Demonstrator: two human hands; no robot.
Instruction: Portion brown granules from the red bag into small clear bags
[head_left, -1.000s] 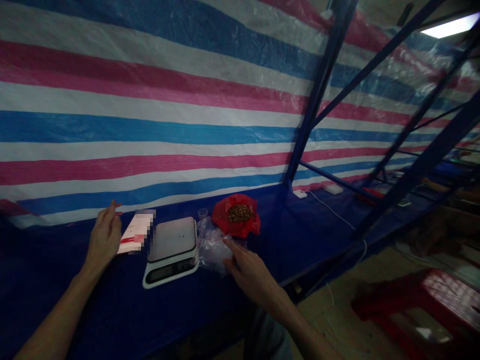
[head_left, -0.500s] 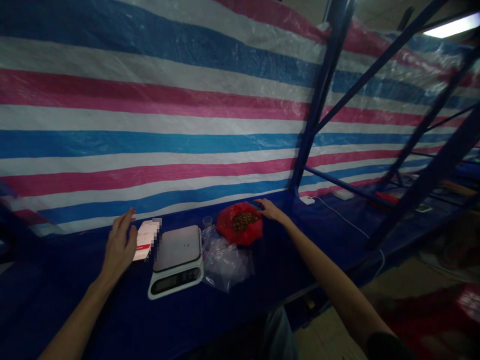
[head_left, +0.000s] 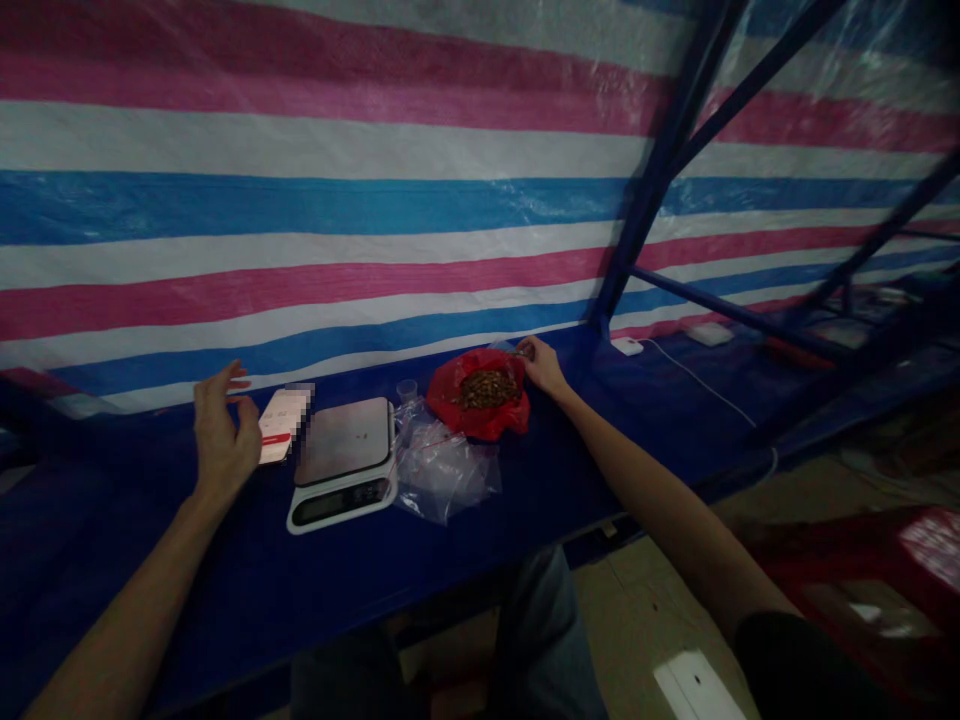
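My left hand is held up at the left with its fingers apart, holding nothing. Just right of it lies a phone with a lit, partly blurred screen. A white kitchen scale has tiny specks on its grey platform. A red plastic bag, rolled open, holds many small brown pieces whose kind I cannot tell. At the bag's far right rim, my right hand has its fingers curled together; what is between them is too small to make out. Clear plastic bags lie between scale and red bag.
Behind the scale stands a small clear cup. A blue metal upright rises on the right, near a white charger and its cable. A striped sheet hangs behind the blue table.
The view has tilted down, showing more of the floor and my legs. My right hand's fingers have drawn together at the bag's rim. My left hand stays raised beside the phone.
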